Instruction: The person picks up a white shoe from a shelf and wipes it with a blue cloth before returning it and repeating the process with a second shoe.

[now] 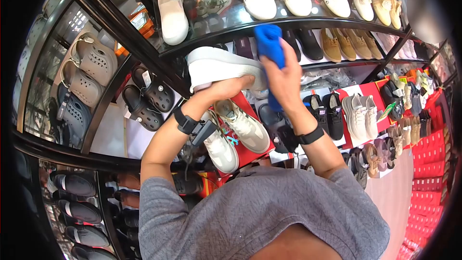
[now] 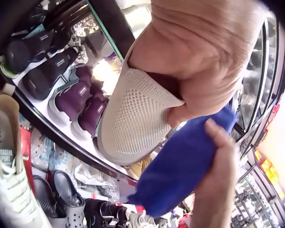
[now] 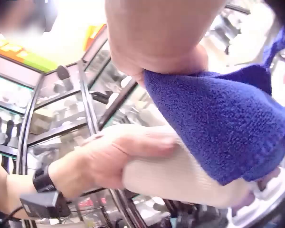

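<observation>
My left hand (image 1: 226, 89) holds up a white slip-on shoe (image 1: 216, 67) with a thick pale sole. In the left wrist view the fingers of that hand (image 2: 194, 57) reach into the shoe's opening, and the perforated upper (image 2: 133, 114) faces the camera. A blue cloth (image 1: 268, 43) is gripped in my right hand (image 1: 285, 79), at the toe end of the shoe. Seen from the right wrist, the cloth (image 3: 223, 123) drapes over part of the shoe (image 3: 166, 178), covering it there. Below my left hand stands a pair of white lace-up sneakers (image 1: 243, 127).
A glass shelf (image 1: 211, 24) with several white shoes runs above my hands. Black metal posts (image 1: 130, 24) frame the rack at left, beside grey clogs (image 1: 96, 60) and black clogs (image 1: 144, 101). More shoes (image 1: 356, 115) line the lower right, with red boxes (image 1: 428, 163) beyond.
</observation>
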A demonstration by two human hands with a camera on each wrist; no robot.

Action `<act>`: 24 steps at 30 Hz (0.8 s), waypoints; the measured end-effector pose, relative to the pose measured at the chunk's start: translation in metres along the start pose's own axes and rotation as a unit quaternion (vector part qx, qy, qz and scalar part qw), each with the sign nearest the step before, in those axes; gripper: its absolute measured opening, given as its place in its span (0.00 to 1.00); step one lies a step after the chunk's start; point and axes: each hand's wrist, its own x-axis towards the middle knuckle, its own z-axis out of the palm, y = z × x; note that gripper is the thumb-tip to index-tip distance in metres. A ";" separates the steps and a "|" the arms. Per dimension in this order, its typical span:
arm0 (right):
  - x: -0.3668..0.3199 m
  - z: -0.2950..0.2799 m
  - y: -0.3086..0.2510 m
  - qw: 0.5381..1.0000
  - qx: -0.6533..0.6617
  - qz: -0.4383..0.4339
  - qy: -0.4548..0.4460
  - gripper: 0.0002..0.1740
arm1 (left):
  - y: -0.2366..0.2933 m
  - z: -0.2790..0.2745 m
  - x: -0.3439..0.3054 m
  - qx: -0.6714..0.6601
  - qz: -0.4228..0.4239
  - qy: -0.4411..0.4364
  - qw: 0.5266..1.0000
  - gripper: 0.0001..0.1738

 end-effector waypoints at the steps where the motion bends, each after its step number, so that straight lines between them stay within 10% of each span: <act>1: 0.006 0.004 -0.029 0.990 -0.060 -0.129 -0.018 0.27 | -0.005 0.004 0.001 -0.001 0.000 -0.003 1.000 0.18; 7: -0.022 0.042 -0.085 0.915 -0.119 -0.331 -0.196 0.29 | -0.038 0.034 -0.051 -0.100 0.084 0.143 0.981 0.17; 13: -0.017 0.015 -0.035 0.960 -0.136 -0.215 -0.117 0.32 | -0.037 0.057 -0.002 -0.198 0.146 0.309 0.919 0.16; 14: -0.014 0.009 -0.019 0.967 -0.134 -0.193 -0.100 0.32 | -0.028 0.037 -0.011 -0.056 0.090 0.241 0.965 0.16; 18: -0.016 -0.005 0.022 0.997 -0.034 -0.027 -0.061 0.26 | 0.004 0.030 -0.026 -0.304 0.021 0.196 0.932 0.20; 24: -0.018 -0.002 -0.002 0.978 -0.163 -0.127 0.010 0.31 | 0.029 0.046 -0.014 -0.617 0.066 0.191 0.761 0.32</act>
